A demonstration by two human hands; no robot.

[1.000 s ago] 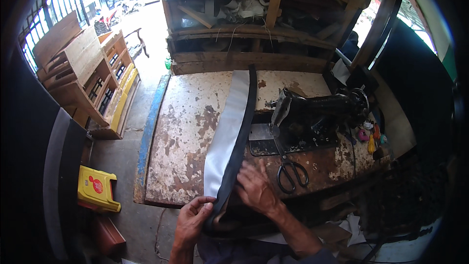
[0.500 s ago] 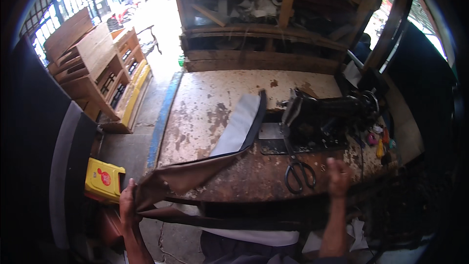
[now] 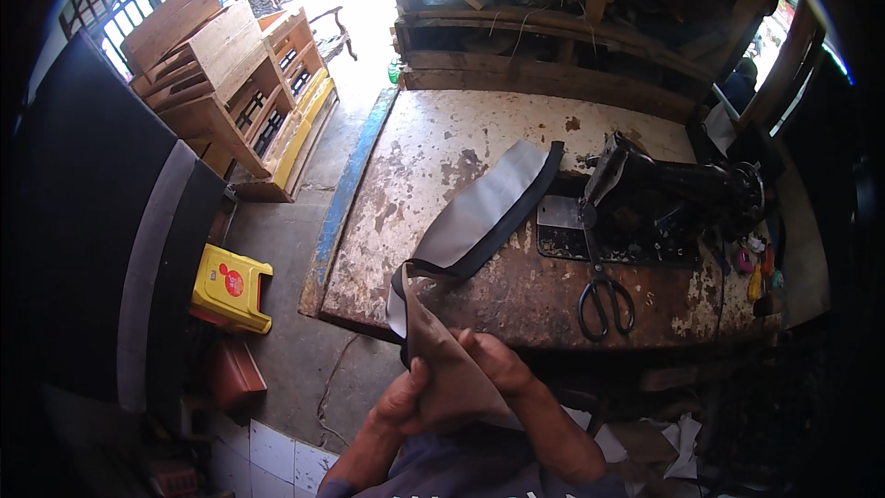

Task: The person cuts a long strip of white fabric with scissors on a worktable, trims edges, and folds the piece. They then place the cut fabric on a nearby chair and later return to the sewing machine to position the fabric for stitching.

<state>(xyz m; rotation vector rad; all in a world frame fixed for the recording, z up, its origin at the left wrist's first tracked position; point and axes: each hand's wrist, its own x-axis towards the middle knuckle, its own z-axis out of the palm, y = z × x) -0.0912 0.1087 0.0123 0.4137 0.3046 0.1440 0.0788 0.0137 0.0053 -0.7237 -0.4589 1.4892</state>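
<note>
A long strip of fabric (image 3: 452,364), brown on one face and white with a black border on the other, is held close to my body. My left hand (image 3: 403,395) grips its left edge, thumb on top. My right hand (image 3: 493,361) pinches the opposite edge, fingers partly hidden by the cloth. The strip's far part twists over the table's front edge and lies white side up on the worn wooden table (image 3: 369,212). Beyond it, to the right, stands a black sewing machine (image 3: 682,194). Black-handled scissors (image 3: 604,300) lie in front of the machine, blades toward it.
A yellow plastic stool (image 3: 230,286) and a reddish-brown box (image 3: 235,373) are on the floor at left. Wooden shelving (image 3: 230,83) stands farther back. A wooden rack (image 3: 553,74) borders the table's far side. Small colourful items (image 3: 758,267) lie at the table's right end.
My right hand has come from beside the scissors to the fabric and taken hold of it. My left hand has moved right, drawing the strip in front of my body. The view has shifted.
</note>
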